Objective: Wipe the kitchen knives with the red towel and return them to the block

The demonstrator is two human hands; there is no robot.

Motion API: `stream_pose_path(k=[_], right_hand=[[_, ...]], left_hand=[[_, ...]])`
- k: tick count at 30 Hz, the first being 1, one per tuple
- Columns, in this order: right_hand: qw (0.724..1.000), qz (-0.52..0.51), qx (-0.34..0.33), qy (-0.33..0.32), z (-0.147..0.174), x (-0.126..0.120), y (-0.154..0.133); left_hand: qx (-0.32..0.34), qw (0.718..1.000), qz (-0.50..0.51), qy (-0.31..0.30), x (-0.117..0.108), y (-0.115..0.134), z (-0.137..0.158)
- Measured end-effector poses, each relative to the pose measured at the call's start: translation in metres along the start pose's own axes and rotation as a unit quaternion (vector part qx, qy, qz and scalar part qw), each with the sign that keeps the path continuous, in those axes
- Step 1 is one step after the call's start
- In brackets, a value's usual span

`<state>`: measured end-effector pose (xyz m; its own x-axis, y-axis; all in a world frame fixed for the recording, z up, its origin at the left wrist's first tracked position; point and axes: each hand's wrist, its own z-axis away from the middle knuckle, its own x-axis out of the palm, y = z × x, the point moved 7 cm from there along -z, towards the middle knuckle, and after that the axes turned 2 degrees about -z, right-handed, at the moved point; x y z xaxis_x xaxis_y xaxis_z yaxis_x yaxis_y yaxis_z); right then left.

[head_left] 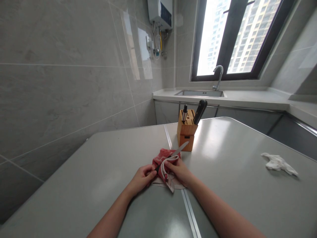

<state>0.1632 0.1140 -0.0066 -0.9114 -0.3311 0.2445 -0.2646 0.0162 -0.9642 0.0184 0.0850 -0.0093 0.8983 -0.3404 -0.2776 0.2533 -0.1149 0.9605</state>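
My left hand (145, 178) is closed round the black handle of a knife (180, 148). The blade points up and to the right, and its tip comes in front of the wooden knife block (187, 138). In my right hand (180, 172) is a red cloth (162, 156) with a white edge, folded over the knife near where handle and blade meet. Part of the handle is hidden by the cloth. Standing in the block are a large black-handled knife (200, 111) and a smaller dark-handled tool (184, 114) with a metal collar.
A crumpled white cloth or tissue (279, 162) lies on the grey table (74, 185) at the right. A metal strip (189, 211) runs across the tabletop. Behind are a counter with a sink (201, 93) and tap (219, 76); a water heater (160, 14) hangs on the wall.
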Motion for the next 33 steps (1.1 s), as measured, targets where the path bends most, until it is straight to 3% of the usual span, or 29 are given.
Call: stream_pose_path(k=[22,33], right_hand=[[0.999,-0.035,0.013,0.026,0.0007,-0.003,0.0044],[1.0,-0.025,0.007,0.01,0.0008,-0.0007,0.0003]], left_hand=[[0.015,0.999,-0.029,0.011,-0.0016,0.0029,0.0004],[-0.014,0.999,0.035,0.007,0.0006,0.0011,0.0011]])
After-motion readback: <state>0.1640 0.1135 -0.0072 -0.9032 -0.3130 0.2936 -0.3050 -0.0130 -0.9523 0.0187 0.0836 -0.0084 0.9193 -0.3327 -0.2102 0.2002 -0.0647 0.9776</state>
